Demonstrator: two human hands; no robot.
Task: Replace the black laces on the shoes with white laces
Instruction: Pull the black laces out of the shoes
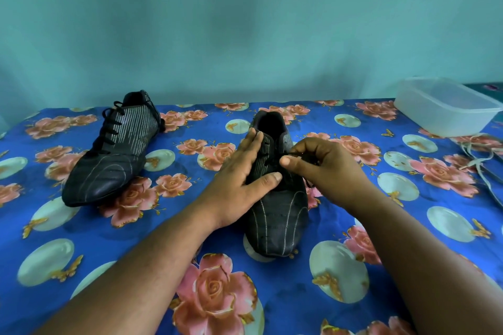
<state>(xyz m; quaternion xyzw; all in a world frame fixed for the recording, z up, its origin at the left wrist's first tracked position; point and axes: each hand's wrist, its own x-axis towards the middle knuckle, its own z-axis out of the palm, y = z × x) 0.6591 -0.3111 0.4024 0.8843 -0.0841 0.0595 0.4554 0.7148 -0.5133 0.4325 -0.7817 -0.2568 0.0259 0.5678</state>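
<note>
Resting on the near shoe (275, 215), the left hand (239, 171) lay flat along its left side. Its fingers (251, 144) were straight and close together, pointing toward the heel opening, and the thumb reached across the top of the shoe. The right hand (324, 168) sat just beside it, on the right side of the same shoe. Its fingers were curled, and the thumb and first finger pinched a piece of the black lace (295, 154) right over the lace holes. A bit more of that lace hung down by the right side of the shoe.

This shoe was dark with thin pale lines, and it stood in the middle of the table with its toe toward the person. It sat on a blue cloth (109, 226) with pink roses and pale round shapes.

The second shoe (114, 149) was well apart on the left, leaning on its side. Its own black lace was threaded through all its holes.

The white laces (481, 163) lay loose on the cloth at the far right edge. A clear plastic box (446, 106) stood near them at the back right. A plain green wall (245, 22) rose behind the table
</note>
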